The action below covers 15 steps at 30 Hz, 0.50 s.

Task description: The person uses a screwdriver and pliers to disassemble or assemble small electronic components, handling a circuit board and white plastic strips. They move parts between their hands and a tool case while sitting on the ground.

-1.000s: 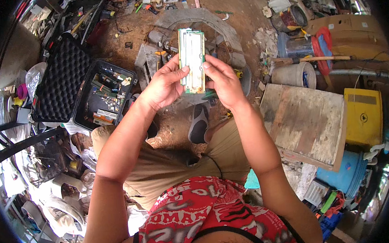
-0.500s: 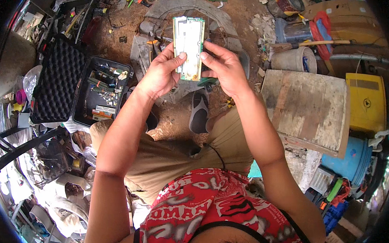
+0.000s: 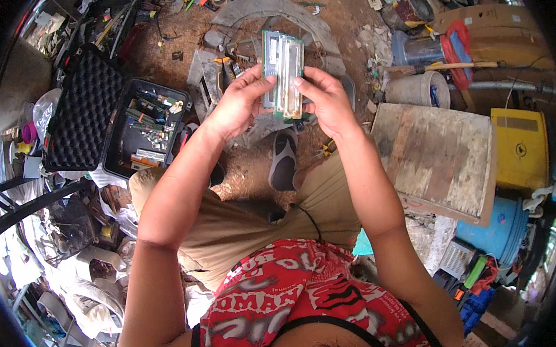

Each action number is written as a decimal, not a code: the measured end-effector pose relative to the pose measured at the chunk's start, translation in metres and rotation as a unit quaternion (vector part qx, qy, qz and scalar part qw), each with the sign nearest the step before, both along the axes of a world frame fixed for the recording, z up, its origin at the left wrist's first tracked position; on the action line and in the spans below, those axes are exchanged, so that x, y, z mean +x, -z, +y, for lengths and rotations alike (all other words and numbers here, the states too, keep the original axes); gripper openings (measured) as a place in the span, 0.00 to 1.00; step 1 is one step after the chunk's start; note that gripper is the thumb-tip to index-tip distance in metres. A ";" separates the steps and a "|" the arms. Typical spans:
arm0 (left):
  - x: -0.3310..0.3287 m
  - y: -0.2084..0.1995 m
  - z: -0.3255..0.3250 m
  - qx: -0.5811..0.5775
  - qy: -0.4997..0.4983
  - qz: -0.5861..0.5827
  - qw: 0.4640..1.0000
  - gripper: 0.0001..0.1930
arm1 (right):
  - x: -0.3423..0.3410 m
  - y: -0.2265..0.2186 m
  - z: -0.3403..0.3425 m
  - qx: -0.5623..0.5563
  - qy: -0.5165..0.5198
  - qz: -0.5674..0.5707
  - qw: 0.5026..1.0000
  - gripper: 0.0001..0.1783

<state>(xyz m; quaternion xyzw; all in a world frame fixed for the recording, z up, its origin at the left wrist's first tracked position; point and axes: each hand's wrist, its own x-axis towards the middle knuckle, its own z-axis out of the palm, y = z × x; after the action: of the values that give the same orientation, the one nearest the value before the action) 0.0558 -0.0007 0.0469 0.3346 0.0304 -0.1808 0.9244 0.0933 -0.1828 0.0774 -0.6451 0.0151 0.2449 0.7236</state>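
In front of me I hold a few overlapping RAM sticks, long green-edged boards with silvery metal covers, upright in the picture. One RAM stick (image 3: 271, 56) lies on the left; beside it another RAM stick (image 3: 292, 61) shows brownish marks near its lower end. My left hand (image 3: 242, 102) is closed on their left edge, thumb on the front face. On the right edge, my right hand (image 3: 326, 100) pinches them the same way. The fingers behind the boards are mostly hidden. Left of my left arm, an opened black case (image 3: 116, 148) holds several circuit boards and RAM sticks.
Beneath the boards is a round grey slab (image 3: 236, 17) on the dirt floor, with orange-handled pliers (image 3: 222, 62) on it. To the right stand a wooden board (image 3: 433, 157), a yellow box (image 3: 518, 149) and a blue container (image 3: 494, 227). My shoe (image 3: 284, 163) is below the hands.
The RAM sticks have shifted slightly right and tilted, so the bright glare is gone and their separate covers show. Both hands keep their hold.
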 end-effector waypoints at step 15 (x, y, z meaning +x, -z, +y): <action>0.000 -0.006 0.004 -0.078 0.007 -0.013 0.997 0.24 | -0.008 -0.011 0.003 0.111 0.019 0.017 0.993 0.13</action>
<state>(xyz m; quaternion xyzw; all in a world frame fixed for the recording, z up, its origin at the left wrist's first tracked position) 0.0556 0.0036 0.0533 0.2638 0.0014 -0.1848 0.9467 0.0854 -0.1798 0.0882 -0.5560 0.0123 0.2428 0.7948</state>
